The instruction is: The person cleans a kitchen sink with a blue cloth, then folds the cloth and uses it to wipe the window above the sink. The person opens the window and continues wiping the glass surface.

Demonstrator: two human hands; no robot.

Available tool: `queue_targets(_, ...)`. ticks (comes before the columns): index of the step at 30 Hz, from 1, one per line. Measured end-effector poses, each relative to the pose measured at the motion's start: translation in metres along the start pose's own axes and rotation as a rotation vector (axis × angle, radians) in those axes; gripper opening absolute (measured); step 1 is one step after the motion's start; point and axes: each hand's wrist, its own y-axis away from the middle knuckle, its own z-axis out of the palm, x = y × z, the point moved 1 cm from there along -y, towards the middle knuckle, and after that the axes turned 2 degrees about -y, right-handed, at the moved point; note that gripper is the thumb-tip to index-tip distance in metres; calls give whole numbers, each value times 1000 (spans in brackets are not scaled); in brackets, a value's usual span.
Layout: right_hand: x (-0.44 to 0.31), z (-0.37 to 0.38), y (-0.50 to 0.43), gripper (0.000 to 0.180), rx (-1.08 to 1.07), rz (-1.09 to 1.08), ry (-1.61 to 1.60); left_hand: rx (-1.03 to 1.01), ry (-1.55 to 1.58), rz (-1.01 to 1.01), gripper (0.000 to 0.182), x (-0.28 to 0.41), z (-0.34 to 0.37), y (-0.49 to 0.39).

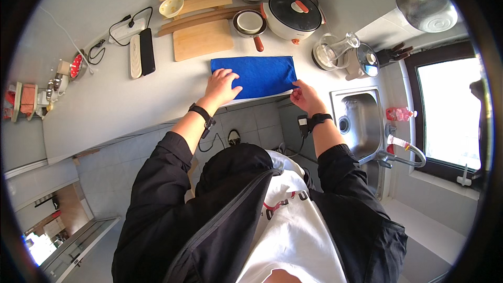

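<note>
A blue cloth (257,76) lies flat, in a roughly rectangular shape, on the white countertop (169,90) in front of me. Its near side runs along the counter's front edge. My left hand (222,85) rests on the cloth's left end with the fingers spread. At the near right corner, my right hand (305,95) pinches the cloth between thumb and forefinger, the other fingers curled under. Both wrists wear black straps.
Behind the cloth are a wooden cutting board (203,40), a small pan (250,27) holding a white bowl, and a lidded electric pot (294,15). A glass carafe (338,49) stands right, near the steel sink (359,122). Two long cases (142,54) and a power strip (127,31) lie left.
</note>
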Motion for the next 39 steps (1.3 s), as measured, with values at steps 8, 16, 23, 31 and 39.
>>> queue_targets(8, -12, 53, 36, 23, -303, -132, 45, -147, 772, 15, 44, 46, 5, -36)
queue_targets(16, 1, 103, 76, 93, -298, -356, 462, -222, 1168, -44, 72, 74, -21, -55)
queue_targets(23, 17, 155, 83, 82, -443, -609, 1113, -89, 1320, -117, 82, 44, -37, -46)
queue_targets(31, 51, 211, 72, 87, -416, -768, 1735, -92, 1389, -429, 71, -18, -29, -36)
queue_targets(39, 87, 232, 48, 109, -426, -685, 1868, -199, 1391, -490, 60, -58, -19, -36)
